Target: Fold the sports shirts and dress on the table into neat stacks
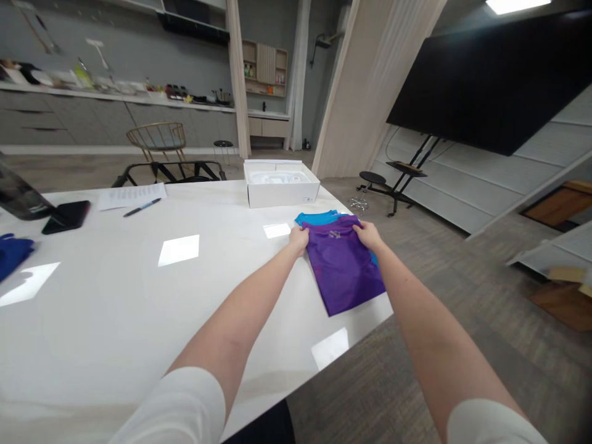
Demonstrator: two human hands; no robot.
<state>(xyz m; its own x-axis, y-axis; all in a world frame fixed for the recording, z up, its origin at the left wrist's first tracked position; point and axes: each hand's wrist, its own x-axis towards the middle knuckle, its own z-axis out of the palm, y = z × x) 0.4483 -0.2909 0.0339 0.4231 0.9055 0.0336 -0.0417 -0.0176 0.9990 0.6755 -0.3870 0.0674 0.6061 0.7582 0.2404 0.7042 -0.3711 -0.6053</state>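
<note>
A folded purple shirt [345, 265] lies at the right edge of the white table, partly over a bright blue garment [319, 217]. My left hand [299, 239] pinches the purple shirt at its far left corner. At the far right corner, my right hand [369, 235] grips the same shirt between thumb and fingers. Some blue cloth shows beyond the far edge and beside my right wrist; the rest is hidden beneath the purple one.
An open white box [283, 195] stands behind the shirts. Further left on the table [208, 290] are a pen [142, 207], a printed sheet [132, 196], a dark stand [67, 217] and dark blue cloth [13, 253]. The table's right edge drops to the floor.
</note>
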